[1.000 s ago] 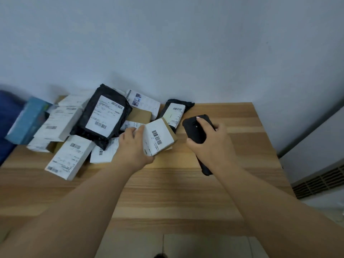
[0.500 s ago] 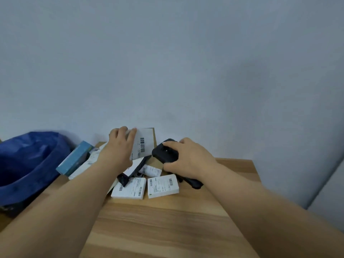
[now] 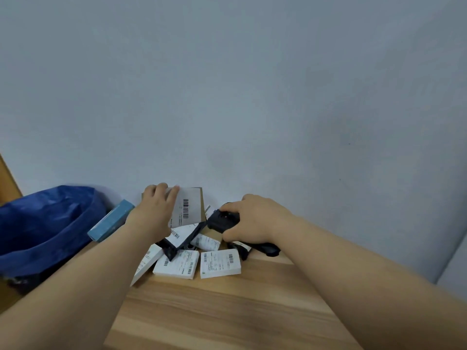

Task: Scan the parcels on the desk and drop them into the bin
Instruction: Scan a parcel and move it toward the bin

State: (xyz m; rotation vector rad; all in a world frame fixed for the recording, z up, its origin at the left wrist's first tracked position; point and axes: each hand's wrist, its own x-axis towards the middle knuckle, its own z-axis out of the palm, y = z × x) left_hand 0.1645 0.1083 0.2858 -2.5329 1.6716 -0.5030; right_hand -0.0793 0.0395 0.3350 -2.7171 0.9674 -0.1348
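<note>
My left hand (image 3: 154,210) grips a small brown parcel (image 3: 188,207) with a white barcode label, held upright above the pile with the label facing right. My right hand (image 3: 255,221) holds a black handheld scanner (image 3: 223,219), its head pointing left at that label, a short gap away. Below them, several white-labelled boxes (image 3: 219,262) and a black mailer bag (image 3: 182,236) lie in a heap on the wooden desk (image 3: 227,311). A bin lined with a blue bag (image 3: 45,223) stands left of the desk.
A light blue box (image 3: 111,221) sits at the desk's left edge beside the bin. A plain grey-white wall runs right behind the pile. The desk's near wooden surface stretches toward me between my forearms.
My view has tilted up and left, bringing the bin into sight. My left hand has lifted the parcel off the pile and turned its label toward the scanner, which has stayed close beside it.
</note>
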